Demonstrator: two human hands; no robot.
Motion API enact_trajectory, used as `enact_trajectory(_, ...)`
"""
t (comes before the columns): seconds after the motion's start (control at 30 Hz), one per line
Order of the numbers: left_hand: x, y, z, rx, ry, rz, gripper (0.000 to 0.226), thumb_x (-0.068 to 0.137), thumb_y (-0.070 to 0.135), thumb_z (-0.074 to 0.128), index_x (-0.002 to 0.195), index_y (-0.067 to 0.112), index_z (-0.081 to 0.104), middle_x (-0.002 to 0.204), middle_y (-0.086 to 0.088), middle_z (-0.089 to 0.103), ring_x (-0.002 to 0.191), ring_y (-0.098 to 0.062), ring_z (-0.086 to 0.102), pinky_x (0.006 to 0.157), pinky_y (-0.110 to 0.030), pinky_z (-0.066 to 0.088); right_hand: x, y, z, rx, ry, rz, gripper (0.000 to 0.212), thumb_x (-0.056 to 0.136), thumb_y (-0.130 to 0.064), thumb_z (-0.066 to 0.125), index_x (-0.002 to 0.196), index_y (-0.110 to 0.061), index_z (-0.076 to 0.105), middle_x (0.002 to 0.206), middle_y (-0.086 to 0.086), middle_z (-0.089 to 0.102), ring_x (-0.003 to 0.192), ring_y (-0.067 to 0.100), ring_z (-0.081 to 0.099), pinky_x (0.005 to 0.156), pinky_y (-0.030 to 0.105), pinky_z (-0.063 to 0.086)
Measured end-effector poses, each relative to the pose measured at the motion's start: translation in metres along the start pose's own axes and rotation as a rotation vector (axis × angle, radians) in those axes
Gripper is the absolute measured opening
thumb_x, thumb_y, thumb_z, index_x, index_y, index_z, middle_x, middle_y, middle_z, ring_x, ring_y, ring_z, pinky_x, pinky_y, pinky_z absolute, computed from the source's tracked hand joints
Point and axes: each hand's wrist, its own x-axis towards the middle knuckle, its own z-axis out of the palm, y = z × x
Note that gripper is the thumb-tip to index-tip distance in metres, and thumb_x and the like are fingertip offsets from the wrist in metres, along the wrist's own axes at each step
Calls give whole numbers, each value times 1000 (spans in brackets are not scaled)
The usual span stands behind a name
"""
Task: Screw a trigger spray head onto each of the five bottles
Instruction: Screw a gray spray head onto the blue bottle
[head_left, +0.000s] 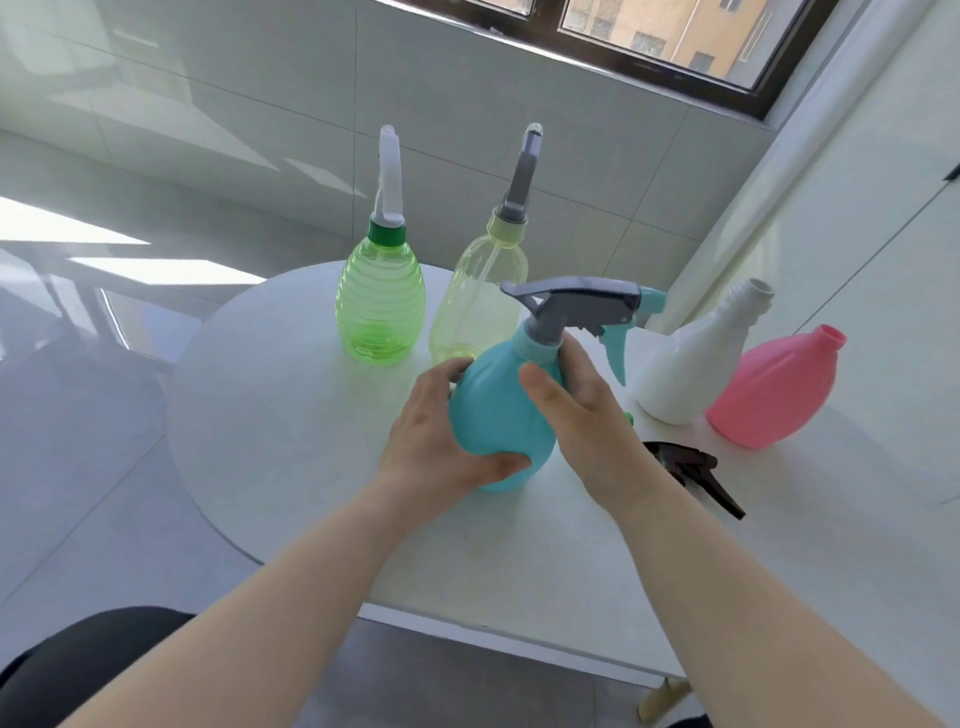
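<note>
grips teal bottle (493, 415) with left hand (436, 452) round the belly, right hand (587, 415) at the shoulder below grey spray head (576, 304); probably light, smooth, slightly squeezable, so best steadied low, twisted at collar.

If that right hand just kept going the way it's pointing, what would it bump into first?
The right hand grips the blue bottle near its neck, so that is what it meets first. Beyond it probably stands the pale yellow bottle, though depth is hard to judge.

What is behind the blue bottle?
The yellow bottle, with a grey head on top. Its lower right side is covered by the blue bottle.
</note>
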Motion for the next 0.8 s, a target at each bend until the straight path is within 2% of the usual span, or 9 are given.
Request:
enact_trajectory(0.07,0,0,0,-2,-13,0,85,45,34,76,118,33,33,106,24,39,105,-5,40,87,-23,34,-2,4,-2,111,9,-11,22,90,-20,43,98,-38,53,94,-21,59,84,-12,54,73,5,43)
enact_trajectory(0.13,0,0,1,7,-18,10,84,49,31,78,120,32,33,110,19,40,105,-4,40,86,-20,32,0,6,-2,228,105,6,22,90,-19,44,94,-36,58,86,-27,64,79,-15,56,67,2,42)
enact_trajectory(0.27,2,-4,-3,40,-25,57,77,55,18,80,116,36,36,112,17,42,99,0,41,73,-4,30,6,3,1,291,205,-19,18,80,-6,59,81,-23,55,82,-9,61,67,-8,60,60,9,47)
enact_trajectory(0.33,3,-6,-4,36,-46,71,75,55,16,80,104,47,33,107,23,43,94,10,43,70,6,29,10,0,-1,272,171,-55,27,78,1,60,86,-23,49,87,-8,58,69,-9,59,61,12,47)
enact_trajectory(0.43,4,-6,-4,17,-60,53,73,55,15,80,94,53,33,104,30,40,95,22,38,68,10,27,13,-2,-2,123,27,-99,33,81,-5,57,100,-30,47,91,-14,56,79,-5,56,72,18,48)
enact_trajectory(0.53,6,-7,-6,-8,-67,33,72,53,20,81,98,50,33,104,28,42,96,15,42,68,9,29,11,-3,-6,88,-33,-40,19,77,-21,53,93,-32,54,91,-11,60,88,7,56,84,28,47)
enact_trajectory(0.63,6,-7,-5,6,-66,47,75,55,17,81,103,47,32,109,21,43,100,-1,43,70,9,28,11,-4,-12,126,17,-68,18,81,-10,57,88,-26,59,91,-9,63,86,4,59,85,23,48)
enact_trajectory(0.73,4,-7,-2,10,-57,65,78,58,13,79,116,37,34,116,14,40,102,0,38,70,11,25,14,-5,-11,133,148,-42,26,74,-4,66,81,-23,49,83,-8,61,72,2,60,70,19,50)
enact_trajectory(0.8,4,-8,0,0,-52,72,80,58,13,78,122,31,34,118,12,39,100,3,37,70,11,25,17,-4,-8,104,131,-20,30,74,-7,66,86,-26,46,85,-9,59,75,3,59,69,19,50)
